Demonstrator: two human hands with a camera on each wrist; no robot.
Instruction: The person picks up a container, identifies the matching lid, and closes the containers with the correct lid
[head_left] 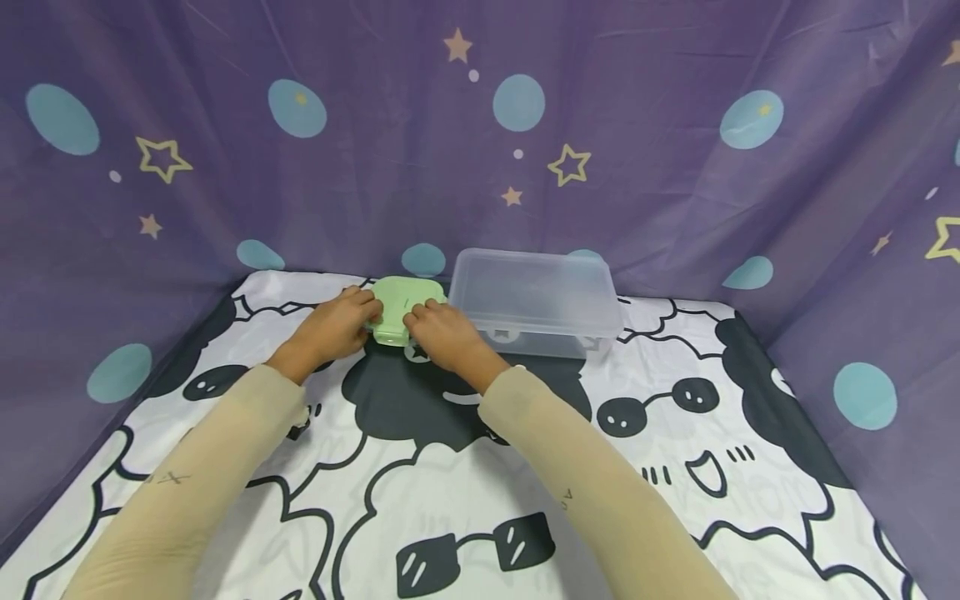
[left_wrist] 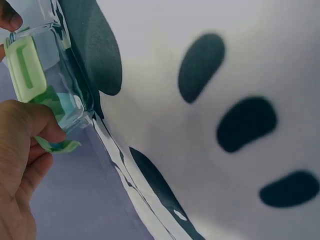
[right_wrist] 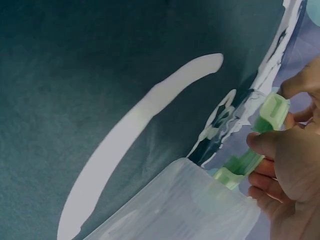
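A clear food container with a light green snap-on lid (head_left: 401,298) rests at the back of the table. At its left side my left hand (head_left: 339,323) pinches a green side latch (left_wrist: 52,107), the thumb low on the flap and the fingers curled behind it. On the opposite side my right hand (head_left: 444,333) grips the container's edge, its thumb on the green side latch (right_wrist: 245,161) and its fingers wrapped round the rim. Below the lid the see-through wall (left_wrist: 65,75) of the container shows in the left wrist view.
Just right of the container stands a large clear plastic box (head_left: 536,292) with a frosty top, close to my right hand. A purple curtain (head_left: 637,183) hangs right behind the table. The cloth (head_left: 465,483) on the table is white with black cartoon prints.
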